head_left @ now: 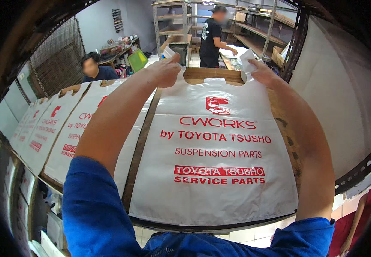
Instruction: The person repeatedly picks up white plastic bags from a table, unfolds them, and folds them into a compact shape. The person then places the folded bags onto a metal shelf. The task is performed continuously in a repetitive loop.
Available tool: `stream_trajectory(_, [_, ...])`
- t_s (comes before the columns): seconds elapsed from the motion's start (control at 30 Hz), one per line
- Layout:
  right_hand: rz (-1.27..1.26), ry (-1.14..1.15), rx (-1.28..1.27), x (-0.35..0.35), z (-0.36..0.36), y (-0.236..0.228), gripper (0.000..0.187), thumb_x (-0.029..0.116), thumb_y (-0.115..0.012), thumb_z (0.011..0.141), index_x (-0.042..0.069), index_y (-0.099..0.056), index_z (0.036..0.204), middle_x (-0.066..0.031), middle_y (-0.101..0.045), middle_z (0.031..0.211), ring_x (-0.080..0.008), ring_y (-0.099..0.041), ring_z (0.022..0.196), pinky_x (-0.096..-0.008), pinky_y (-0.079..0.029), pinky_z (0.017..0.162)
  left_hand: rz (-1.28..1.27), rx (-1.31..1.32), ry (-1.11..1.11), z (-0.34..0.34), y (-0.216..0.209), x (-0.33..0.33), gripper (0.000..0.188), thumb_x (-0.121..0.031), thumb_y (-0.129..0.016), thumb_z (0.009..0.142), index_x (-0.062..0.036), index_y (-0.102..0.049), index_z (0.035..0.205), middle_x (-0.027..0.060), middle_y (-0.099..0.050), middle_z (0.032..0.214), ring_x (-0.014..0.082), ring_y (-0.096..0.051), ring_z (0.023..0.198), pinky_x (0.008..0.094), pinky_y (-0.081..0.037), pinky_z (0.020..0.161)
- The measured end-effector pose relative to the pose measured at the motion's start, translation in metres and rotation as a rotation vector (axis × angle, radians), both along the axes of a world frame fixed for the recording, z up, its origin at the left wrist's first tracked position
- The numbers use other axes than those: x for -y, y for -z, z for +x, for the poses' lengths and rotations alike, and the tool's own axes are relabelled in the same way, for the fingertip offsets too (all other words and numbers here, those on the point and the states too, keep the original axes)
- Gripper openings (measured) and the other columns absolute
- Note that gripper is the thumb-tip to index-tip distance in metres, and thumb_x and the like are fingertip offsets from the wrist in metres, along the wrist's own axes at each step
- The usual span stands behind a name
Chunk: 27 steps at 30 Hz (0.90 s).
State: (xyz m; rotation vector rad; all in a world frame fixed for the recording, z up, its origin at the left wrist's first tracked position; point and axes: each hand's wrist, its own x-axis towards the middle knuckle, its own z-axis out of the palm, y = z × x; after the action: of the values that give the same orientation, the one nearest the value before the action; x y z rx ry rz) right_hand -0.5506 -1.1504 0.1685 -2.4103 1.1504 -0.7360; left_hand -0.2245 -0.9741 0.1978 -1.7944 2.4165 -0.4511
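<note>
A white plastic carrier bag [211,197] with red print lies spread flat on a brown board [286,128] in front of me. Both my arms reach over it to its far end. My left hand [168,72] is closed round the bag's left handle, whose white end sticks up past the fingers. Pinched in my right hand [262,73] is the right handle, its tip raised above the board. Between the two handles the bag's cut-out neck shows the bare board. The fingertips of my left hand are partly hidden.
More printed white bags [61,137] lie on boards in a row to the left. One person [95,68] is beyond them; another [211,38] stands at a far table. Metal shelving [172,25] rises behind. A red-clothed person [359,218] shows at lower right.
</note>
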Motion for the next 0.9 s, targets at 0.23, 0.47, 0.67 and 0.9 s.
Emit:
stream_trajectory(0.23, [0.013,0.080,-0.048,-0.027,0.001,-0.016,0.063,0.003,-0.053,0.077,0.000,-0.039,0.138,-0.0223,-0.047,0.134,-0.0297,-0.048,0.122,-0.0320,-0.037,0.103,-0.069,-0.004,0.032,0.007,0.017,0.018,0.025,0.000,-0.047,0.078,0.0088,-0.057,0.100,0.0226,-0.031,0.140,0.0341,-0.040,0.127,0.0389,-0.041,0.100])
stream_trajectory(0.47, [-0.393,0.320,-0.248,0.004,0.004,0.004,0.056,0.016,-0.061,0.079,0.008,-0.048,0.133,-0.0198,-0.050,0.131,-0.0302,-0.049,0.121,-0.0354,-0.037,0.104,0.030,0.013,-0.032,0.000,-0.009,-0.007,0.030,0.002,-0.052,0.075,0.0045,-0.061,0.103,0.0208,-0.047,0.131,0.0297,-0.037,0.132,0.0367,-0.035,0.106])
stream_trajectory(0.67, [-0.609,0.179,-0.228,0.035,-0.023,-0.013,0.046,0.023,-0.060,0.081,0.000,-0.055,0.121,-0.0167,-0.057,0.123,-0.0304,-0.051,0.118,-0.0380,-0.036,0.104,-0.444,-0.035,0.156,0.011,-0.057,-0.135,0.025,-0.008,-0.052,0.085,0.0028,-0.064,0.104,0.0170,-0.061,0.118,0.0293,-0.053,0.118,0.0411,-0.040,0.102])
stream_trajectory(0.9, [-0.491,-0.400,-0.240,-0.089,0.102,-0.101,0.044,0.021,-0.055,0.092,0.004,-0.049,0.132,-0.0150,-0.054,0.128,-0.0217,-0.054,0.112,-0.0336,-0.040,0.098,-0.841,-0.275,-0.143,0.006,-0.033,-0.425,0.031,-0.015,-0.053,0.084,0.0030,-0.062,0.107,0.0184,-0.062,0.112,0.0277,-0.059,0.103,0.0371,-0.045,0.089])
